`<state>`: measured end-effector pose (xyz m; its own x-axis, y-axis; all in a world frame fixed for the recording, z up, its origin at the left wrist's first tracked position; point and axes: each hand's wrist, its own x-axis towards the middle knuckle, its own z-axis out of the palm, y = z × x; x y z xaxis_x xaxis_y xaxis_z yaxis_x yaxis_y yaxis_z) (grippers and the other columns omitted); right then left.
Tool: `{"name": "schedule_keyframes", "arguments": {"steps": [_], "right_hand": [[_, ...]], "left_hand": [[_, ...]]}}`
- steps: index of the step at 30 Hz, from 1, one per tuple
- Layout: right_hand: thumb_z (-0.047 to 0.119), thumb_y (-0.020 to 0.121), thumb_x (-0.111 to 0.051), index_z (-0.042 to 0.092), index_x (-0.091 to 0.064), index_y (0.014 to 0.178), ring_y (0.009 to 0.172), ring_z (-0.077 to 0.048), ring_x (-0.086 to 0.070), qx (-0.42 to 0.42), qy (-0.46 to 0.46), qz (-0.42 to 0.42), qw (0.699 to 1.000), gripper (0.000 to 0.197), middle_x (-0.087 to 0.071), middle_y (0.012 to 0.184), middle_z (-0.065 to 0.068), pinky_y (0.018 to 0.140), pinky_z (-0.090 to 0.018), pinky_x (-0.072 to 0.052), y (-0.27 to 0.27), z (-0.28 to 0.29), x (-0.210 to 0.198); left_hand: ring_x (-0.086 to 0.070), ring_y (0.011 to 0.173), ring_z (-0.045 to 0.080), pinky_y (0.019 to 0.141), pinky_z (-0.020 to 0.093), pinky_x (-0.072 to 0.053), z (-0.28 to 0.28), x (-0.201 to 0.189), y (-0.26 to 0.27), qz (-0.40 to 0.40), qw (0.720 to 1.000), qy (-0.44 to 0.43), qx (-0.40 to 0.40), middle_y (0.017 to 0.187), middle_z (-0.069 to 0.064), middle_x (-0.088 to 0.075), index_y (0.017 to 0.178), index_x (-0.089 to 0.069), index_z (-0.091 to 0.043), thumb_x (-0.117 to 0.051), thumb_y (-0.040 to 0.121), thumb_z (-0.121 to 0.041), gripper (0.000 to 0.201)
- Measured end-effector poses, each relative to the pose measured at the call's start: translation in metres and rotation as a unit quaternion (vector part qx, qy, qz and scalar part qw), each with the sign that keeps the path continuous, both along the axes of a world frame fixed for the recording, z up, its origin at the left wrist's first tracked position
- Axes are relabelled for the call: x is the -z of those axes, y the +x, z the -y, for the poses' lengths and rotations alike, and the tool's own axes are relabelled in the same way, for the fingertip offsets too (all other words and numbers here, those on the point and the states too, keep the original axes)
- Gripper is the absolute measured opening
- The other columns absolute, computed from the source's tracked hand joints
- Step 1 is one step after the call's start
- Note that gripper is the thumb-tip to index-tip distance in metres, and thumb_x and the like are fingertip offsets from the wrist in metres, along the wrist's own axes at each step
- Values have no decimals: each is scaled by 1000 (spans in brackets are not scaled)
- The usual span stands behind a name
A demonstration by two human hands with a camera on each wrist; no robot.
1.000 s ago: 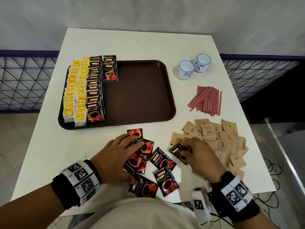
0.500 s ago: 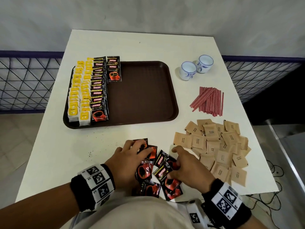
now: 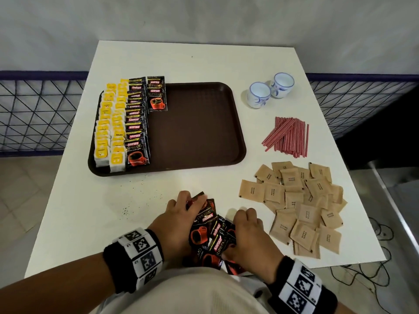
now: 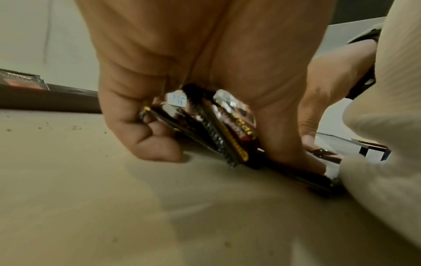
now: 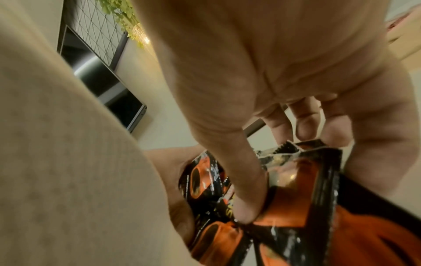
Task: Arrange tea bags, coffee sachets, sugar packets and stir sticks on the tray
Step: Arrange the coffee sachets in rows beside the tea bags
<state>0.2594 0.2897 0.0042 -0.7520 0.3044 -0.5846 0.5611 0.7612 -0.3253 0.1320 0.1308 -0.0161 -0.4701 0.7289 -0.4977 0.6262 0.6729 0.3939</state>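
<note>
Head view: both hands press a loose bunch of coffee sachets [image 3: 209, 232] together at the near edge of the white desk [image 3: 74, 214]. The left hand [image 3: 175, 219] cups the bunch from the left, its fingers [image 3: 199, 200] curled over the top sachet. The right hand [image 3: 246, 236] closes in from the right, its fingers curled round the other side of the bunch.

Left wrist view: the sachets [image 4: 225, 131] stand on edge, fanned between the thumb [image 4: 145, 136] and the other fingers, their lower edges on the desk. Right wrist view: the thumb [image 5: 246, 203] presses on an orange-and-black sachet [image 5: 303, 194], with the other fingers bent behind it.

On the brown tray [image 3: 195, 137], further back, two rows of yellow tea bags [image 3: 108, 132] fill the left side. A row of overlapping sachets [image 3: 136, 123] lies just beside them, and a short second row [image 3: 157, 96] sits at the tray's far end.

Off the tray, to the right, a heap of brown sugar packets [image 3: 299, 207] lies near the right hand. Red stir sticks [image 3: 288, 137] lie beyond them, and two white cups [image 3: 269, 89] stand touching further back.
</note>
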Motion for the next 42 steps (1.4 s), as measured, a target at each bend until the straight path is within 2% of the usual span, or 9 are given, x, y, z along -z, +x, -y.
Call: {"name": "schedule_keyframes", "arguments": {"steps": [6,13,18,22,25,27,31,34,42], "right_hand": [[26,75,-82,14,-39,123,102,-21,-49,19,-42,-22,999,66,-44,114,-2,79,-30,-45,-11,1,-1],[23,78,-79,17,-64,114,89,-12,-48,-33,-99,-30,994,40,-48,103,3,58,-8,-32,-17,-5,-1],[19,81,-75,19,-65,114,89,-8,-49,-22,-125,-65,990,35,-48,98,9,64,-6,-35,-16,-9,1],[18,81,-76,18,-64,110,92,-7,-50,-22,-143,-84,986,32,-47,104,9,68,-5,-36,-17,-12,1],[17,78,-77,19,-58,100,98,-5,-51,-41,-160,-102,981,29,-45,116,11,76,-2,-36,-14,-12,5],[15,76,-78,25,-54,92,97,-5,-53,-57,-168,-104,979,30,-48,114,13,75,-4,-38,-14,-10,7],[20,75,-78,33,-51,89,87,-11,-60,-56,-179,-63,980,33,-61,100,7,72,-23,-49,-13,-9,8],[26,79,-76,32,-50,91,77,-10,-61,-68,-193,-55,977,29,-64,89,9,69,-29,-50,-11,-6,7],[28,81,-76,25,-53,99,70,-3,-57,-93,-210,-53,972,29,-63,85,13,67,-27,-49,-14,3,3]], "left_hand": [[-45,119,21,96,36,-54,0,11,0,18,999,25,-15,136,-3,-18,157,0,-31,-84,66,-34,125],[-57,94,13,84,24,-54,1,8,-5,73,993,82,-53,131,-11,-24,133,-43,-30,-87,62,-31,84],[-57,105,5,91,21,-49,-1,7,-10,132,982,133,-28,121,-24,-43,130,-49,-43,-88,62,-37,79],[-56,111,3,98,24,-47,1,10,-17,162,977,137,-10,120,-19,-51,137,-49,-49,-87,63,-43,83],[-57,96,-1,88,22,-49,1,6,-16,157,981,117,-8,103,-17,-56,113,-62,-41,-87,65,-49,55],[-59,85,-3,78,16,-49,3,4,-13,179,978,107,-24,92,-16,-60,94,-61,-37,-88,66,-43,40],[-71,77,3,73,27,-60,8,7,-10,242,964,88,-61,84,-10,-74,87,-68,-29,-86,61,-43,35],[-69,69,1,65,21,-56,12,5,-11,248,964,67,-63,74,-12,-73,76,-67,-32,-84,61,-47,27],[-70,73,9,70,30,-59,21,-7,-14,247,964,77,-64,80,-5,-74,83,-70,-23,-87,64,-39,30]]}}
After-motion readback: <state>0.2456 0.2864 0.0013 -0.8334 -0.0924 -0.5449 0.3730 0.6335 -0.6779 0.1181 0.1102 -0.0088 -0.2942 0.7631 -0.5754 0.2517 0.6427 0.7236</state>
